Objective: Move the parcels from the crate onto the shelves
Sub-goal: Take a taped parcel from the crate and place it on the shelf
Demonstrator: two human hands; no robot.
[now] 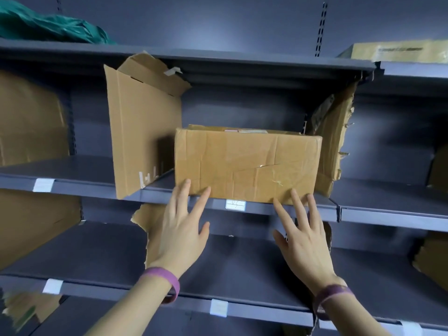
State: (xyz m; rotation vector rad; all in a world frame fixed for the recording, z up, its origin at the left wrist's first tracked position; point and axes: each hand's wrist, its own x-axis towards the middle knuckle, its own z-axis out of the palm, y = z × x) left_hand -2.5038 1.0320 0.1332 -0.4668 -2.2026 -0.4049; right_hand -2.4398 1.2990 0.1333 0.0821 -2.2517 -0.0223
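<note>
A taped brown cardboard parcel [247, 166] sits on the middle grey shelf [160, 190], between two upright cardboard dividers. My left hand [180, 229] is spread with straight fingers, its fingertips touching the parcel's lower left front edge. My right hand [305, 236] is likewise spread, with fingertips at the parcel's lower right front edge. Neither hand grips anything. Both wrists wear purple bands. The crate is out of view.
A torn cardboard divider [143, 127] stands left of the parcel, another [334, 146] at its right. A green bag [48, 25] and a flat parcel [400, 50] lie on the top shelf. More cardboard stands at the far left [29, 117]. A lower shelf [97, 253] runs beneath.
</note>
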